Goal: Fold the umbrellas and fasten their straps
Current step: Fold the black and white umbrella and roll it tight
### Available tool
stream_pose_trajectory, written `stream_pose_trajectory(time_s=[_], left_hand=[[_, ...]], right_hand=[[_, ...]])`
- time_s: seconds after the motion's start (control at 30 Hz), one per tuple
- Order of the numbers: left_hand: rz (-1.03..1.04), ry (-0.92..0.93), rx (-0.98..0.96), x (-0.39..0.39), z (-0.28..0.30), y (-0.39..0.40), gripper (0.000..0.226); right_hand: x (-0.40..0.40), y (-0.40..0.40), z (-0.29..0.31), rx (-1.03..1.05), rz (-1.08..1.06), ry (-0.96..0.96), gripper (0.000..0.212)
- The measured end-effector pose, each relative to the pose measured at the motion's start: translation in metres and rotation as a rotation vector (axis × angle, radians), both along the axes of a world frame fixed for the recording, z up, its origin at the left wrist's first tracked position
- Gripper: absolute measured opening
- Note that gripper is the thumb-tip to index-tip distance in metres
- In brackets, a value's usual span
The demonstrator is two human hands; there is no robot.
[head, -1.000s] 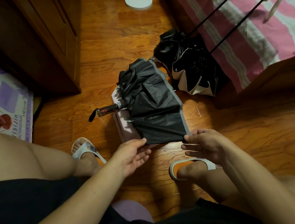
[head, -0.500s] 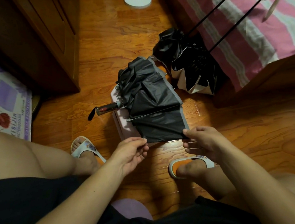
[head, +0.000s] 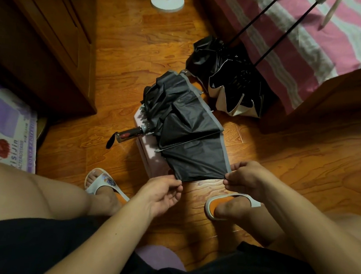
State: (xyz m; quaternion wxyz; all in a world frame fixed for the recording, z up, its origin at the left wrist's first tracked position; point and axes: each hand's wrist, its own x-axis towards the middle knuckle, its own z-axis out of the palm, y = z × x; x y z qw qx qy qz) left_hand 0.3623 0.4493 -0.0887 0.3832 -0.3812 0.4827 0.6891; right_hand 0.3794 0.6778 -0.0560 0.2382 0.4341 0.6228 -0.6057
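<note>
Umbrella, grey-edged and half collapsed, lies on the floor over a pink box; its long axis runs from the handle at far left to the canopy hem nearest the person. Both grips sit at that hem: right hand pinches the right corner, left hand pinches the left corner, palm up. Two more umbrellas wait by the bed, not yet folded.

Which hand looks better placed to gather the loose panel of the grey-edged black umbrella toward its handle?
Probably the left hand: it pinches the grey-edged black umbrella on the side of the black handle. The right hand pinches the far corner.
</note>
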Motion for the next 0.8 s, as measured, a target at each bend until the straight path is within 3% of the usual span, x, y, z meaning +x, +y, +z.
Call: stream_pose_trajectory(time_s=[0.13,0.27,0.43,0.6,0.7,0.8], left_hand=[[0.001,-0.003,0.036,-0.002,0.000,0.001,0.009],[0.002,0.053,-0.020,-0.003,-0.008,0.003,0.025],[0.034,0.067,0.009,0.001,-0.011,-0.003,0.024],[-0.005,0.083,-0.009,0.002,-0.017,-0.005,0.029],[0.014,0.049,0.006,0.003,-0.021,0.001,0.030],[0.003,0.000,0.041,0.004,-0.025,0.004,0.023]], right_hand=[[-0.002,0.004,-0.005,-0.020,0.027,-0.033,0.032],[-0.001,0.005,-0.005,-0.056,0.096,-0.042,0.019],[-0.012,0.001,-0.010,-0.190,0.043,0.012,0.022],[-0.015,0.005,-0.012,0.003,0.025,0.027,0.012],[-0.011,0.002,-0.019,-0.070,0.040,0.000,0.019],[-0.007,0.004,-0.026,-0.049,0.032,-0.061,0.012]])
